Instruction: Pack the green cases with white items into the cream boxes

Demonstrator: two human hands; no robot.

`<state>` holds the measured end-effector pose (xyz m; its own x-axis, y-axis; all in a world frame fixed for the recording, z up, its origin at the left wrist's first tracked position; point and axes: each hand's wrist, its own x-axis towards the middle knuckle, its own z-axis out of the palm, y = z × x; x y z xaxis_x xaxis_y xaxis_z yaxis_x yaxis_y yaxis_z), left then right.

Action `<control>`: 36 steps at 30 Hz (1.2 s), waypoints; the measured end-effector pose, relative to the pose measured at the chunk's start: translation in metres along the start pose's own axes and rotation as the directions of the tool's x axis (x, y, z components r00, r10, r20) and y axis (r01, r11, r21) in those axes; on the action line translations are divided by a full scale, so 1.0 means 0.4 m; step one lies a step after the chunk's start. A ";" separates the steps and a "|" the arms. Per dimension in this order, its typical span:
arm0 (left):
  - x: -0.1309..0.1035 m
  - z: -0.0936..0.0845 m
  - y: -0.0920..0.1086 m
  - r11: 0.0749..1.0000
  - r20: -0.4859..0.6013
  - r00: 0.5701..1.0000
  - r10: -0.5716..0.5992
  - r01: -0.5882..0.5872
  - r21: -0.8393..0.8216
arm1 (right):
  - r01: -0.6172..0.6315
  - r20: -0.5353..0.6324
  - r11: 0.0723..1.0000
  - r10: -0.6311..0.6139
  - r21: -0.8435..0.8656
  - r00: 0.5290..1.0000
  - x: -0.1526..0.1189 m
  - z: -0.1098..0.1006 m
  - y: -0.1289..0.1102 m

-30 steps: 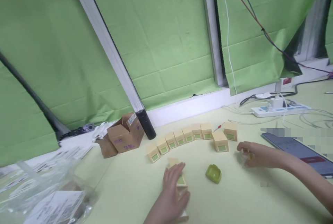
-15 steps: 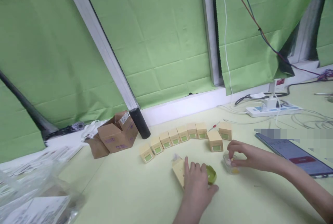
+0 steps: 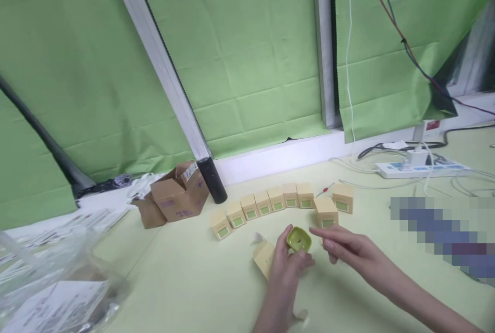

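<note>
A small green dish [image 3: 299,239] is held between the thumb and fingers of my left hand [image 3: 286,266], its hollow side facing up with a small dark spot inside. My right hand [image 3: 346,248] is just to the right of the dish, its fingers pinched together on something small that I cannot make out. An opened pale yellow carton [image 3: 264,256] lies on the table, partly behind my left hand. Beyond my hands, several small yellow boxes [image 3: 262,203] with green labels stand in a curved row.
At the back left are an open brown cardboard box [image 3: 180,200] and a black cylinder [image 3: 212,180]. A clear plastic bag [image 3: 69,292] with papers lies at the left. A white power strip [image 3: 421,169] with cables sits at the back right.
My left hand has picked up the green dish from the table. My right hand has moved left, from the clear container toward the dish. The view has shifted slightly.
</note>
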<state>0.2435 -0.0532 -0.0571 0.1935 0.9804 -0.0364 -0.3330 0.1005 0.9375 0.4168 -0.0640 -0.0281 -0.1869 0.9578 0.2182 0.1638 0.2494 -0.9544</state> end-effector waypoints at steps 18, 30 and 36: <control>-0.041 0.065 -0.030 0.990 -0.049 0.992 0.117 -0.120 -0.073 | -0.072 -0.168 0.966 0.030 -0.248 0.985 0.000 0.052 0.024; -0.038 0.041 -0.056 0.980 0.014 0.999 0.037 -0.034 -0.197 | -0.091 -0.251 0.982 0.048 -0.163 0.967 -0.011 0.079 0.056; -0.038 0.025 -0.045 0.974 0.011 0.999 -0.053 0.054 -0.221 | 0.018 -0.152 0.966 -0.059 -0.259 0.987 -0.015 0.070 0.039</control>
<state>0.2560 -0.0715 -0.0700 0.2209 0.9718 -0.0823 -0.5175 0.1883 0.8347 0.3934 -0.0698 -0.0499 -0.0467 0.9520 0.3026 0.4061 0.2948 -0.8650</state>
